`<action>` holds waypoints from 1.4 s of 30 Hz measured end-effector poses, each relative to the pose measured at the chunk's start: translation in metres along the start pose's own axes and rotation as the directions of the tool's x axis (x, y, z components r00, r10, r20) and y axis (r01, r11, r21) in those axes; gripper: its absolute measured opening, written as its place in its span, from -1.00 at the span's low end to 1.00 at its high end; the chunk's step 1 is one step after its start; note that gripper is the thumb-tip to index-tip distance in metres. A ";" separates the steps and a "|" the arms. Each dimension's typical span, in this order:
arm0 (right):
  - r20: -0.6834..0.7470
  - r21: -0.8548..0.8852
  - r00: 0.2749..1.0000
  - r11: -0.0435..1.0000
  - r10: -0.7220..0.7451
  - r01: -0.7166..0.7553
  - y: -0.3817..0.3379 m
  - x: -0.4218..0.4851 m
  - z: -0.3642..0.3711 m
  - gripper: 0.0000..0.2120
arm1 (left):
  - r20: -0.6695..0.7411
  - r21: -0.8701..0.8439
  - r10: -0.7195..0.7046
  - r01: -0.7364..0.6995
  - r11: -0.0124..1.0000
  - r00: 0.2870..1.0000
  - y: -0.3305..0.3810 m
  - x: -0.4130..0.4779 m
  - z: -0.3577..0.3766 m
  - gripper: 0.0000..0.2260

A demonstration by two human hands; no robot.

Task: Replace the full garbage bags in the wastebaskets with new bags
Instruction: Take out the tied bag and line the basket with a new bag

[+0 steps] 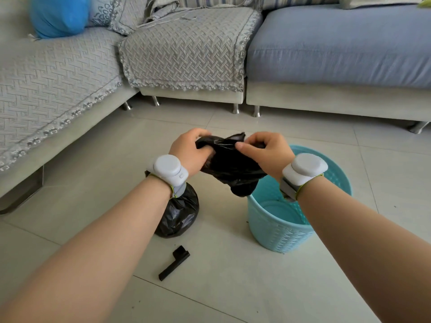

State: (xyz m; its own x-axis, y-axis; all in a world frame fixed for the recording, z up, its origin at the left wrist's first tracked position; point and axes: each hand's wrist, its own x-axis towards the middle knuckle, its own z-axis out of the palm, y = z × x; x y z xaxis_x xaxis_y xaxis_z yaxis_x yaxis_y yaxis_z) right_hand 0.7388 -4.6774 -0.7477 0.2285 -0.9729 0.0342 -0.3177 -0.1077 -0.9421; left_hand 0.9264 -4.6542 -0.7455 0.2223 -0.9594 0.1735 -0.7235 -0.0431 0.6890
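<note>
A crumpled new black bag [229, 166] hangs in the air between both hands. My left hand [190, 152] grips its top edge on the left; my right hand [264, 151] pinches the top edge on the right. The bag's lower end dangles just over the rim of a turquoise woven-pattern wastebasket [279, 227], which stands on the floor with no bag in it. A full, tied black garbage bag [179, 215] sits on the tiles left of the basket, partly hidden by my left wrist.
A folded strip of black bags [173, 263] lies on the tiled floor in front of the full bag. A grey and blue sofa [326, 94] runs along the back and left, with metal legs. A blue cushion [58, 15] sits on its far left.
</note>
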 end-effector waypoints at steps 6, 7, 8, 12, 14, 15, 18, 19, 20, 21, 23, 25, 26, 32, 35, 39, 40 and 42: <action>-0.381 0.006 0.924 1.000 0.023 -0.022 0.011 0.010 -0.018 -0.78 | -0.010 -0.348 -0.400 0.372 0.860 0.916 -0.023 0.008 -0.010 -0.81; -0.351 0.037 0.936 0.999 0.028 -0.016 0.012 0.010 -0.020 -0.80 | -0.001 -0.415 -0.444 0.404 0.815 0.896 -0.026 0.008 -0.012 -0.79; -0.285 0.042 0.958 0.999 0.011 0.001 0.011 0.009 -0.020 -0.81 | 0.003 -0.441 -0.451 0.405 0.801 0.893 -0.028 0.009 -0.011 -0.77; 0.058 -0.146 0.998 0.989 -0.004 0.012 0.005 0.002 0.001 -0.61 | 0.073 -0.460 -0.319 0.315 0.830 0.945 -0.005 0.006 0.003 -0.76; 0.071 -0.268 0.997 0.963 -0.002 0.021 0.007 0.001 0.012 -0.71 | 0.121 -0.542 -0.305 0.320 0.777 0.945 0.011 0.001 0.010 -0.74; 0.043 -0.294 0.999 0.955 -0.015 0.027 0.009 0.001 0.014 -0.80 | 0.137 -0.577 -0.323 0.340 0.742 0.936 0.015 0.000 0.011 -0.74; -0.109 -0.201 0.994 0.980 -0.013 -0.009 0.016 0.001 0.017 -0.83 | 0.166 -0.640 -0.380 0.393 0.660 0.910 0.015 0.000 0.010 -0.79; -0.112 -0.112 0.993 0.992 0.039 -0.051 0.017 0.000 0.017 -0.70 | 0.165 -0.645 -0.407 0.411 0.644 0.898 0.015 -0.001 0.007 -0.81; -0.079 -0.044 0.991 0.992 0.112 -0.116 0.016 0.000 0.017 -0.56 | 0.166 -0.657 -0.426 0.422 0.625 0.889 0.015 -0.001 0.007 -0.80; -0.027 -0.043 0.987 0.987 0.156 -0.157 0.015 -0.001 0.019 -0.52 | 0.171 -0.667 -0.433 0.428 0.610 0.885 0.014 0.000 0.005 -0.79; 0.028 -0.133 0.994 0.985 0.110 -0.105 0.016 -0.001 0.020 -0.75 | 0.207 -0.646 -0.426 0.450 0.617 0.881 0.015 0.000 0.003 -0.73; -0.074 -0.136 0.996 0.989 0.043 -0.053 0.012 0.004 0.016 -0.83 | 0.166 -0.470 -0.405 0.433 0.769 0.899 0.012 0.000 -0.002 -0.67; -0.125 -0.119 0.992 0.992 0.036 -0.050 0.011 0.006 0.013 -0.82 | 0.128 -0.306 -0.375 0.396 0.866 0.918 0.009 0.000 -0.005 -0.68; -0.090 -0.251 0.996 0.967 0.027 -0.049 0.011 0.008 0.004 -0.82 | 0.134 0.223 -0.122 0.090 0.971 0.983 -0.011 -0.001 -0.007 -0.81; -0.049 -0.273 0.996 0.960 -0.071 0.055 0.011 0.004 0.008 -0.78 | 0.227 -0.278 -0.114 0.177 0.944 0.967 -0.007 -0.006 0.004 -0.64; -0.161 -0.277 0.981 0.959 -0.105 0.057 0.012 0.010 0.001 -0.62 | 0.281 -0.412 -0.163 0.272 0.870 0.946 -0.013 -0.004 0.006 -0.64; -0.199 -0.272 0.973 0.961 -0.115 0.058 0.012 0.011 -0.002 -0.62 | 0.245 -0.328 -0.178 0.254 0.910 0.953 -0.017 -0.002 0.004 -0.63; -0.260 -0.306 0.954 0.950 -0.149 0.064 0.013 0.013 -0.009 -0.71 | 0.152 -0.112 -0.158 0.176 0.978 0.976 -0.026 0.001 0.001 -0.69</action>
State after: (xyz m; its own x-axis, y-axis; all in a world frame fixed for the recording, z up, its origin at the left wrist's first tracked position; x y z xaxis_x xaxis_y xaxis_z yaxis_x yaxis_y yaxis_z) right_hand 0.7297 -4.6934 -0.7565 0.0256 -0.9654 0.2595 -0.5688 -0.2276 -0.7904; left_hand 0.9453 -4.6546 -0.7640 0.2320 -0.9716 -0.0470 -0.5954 -0.1801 0.7830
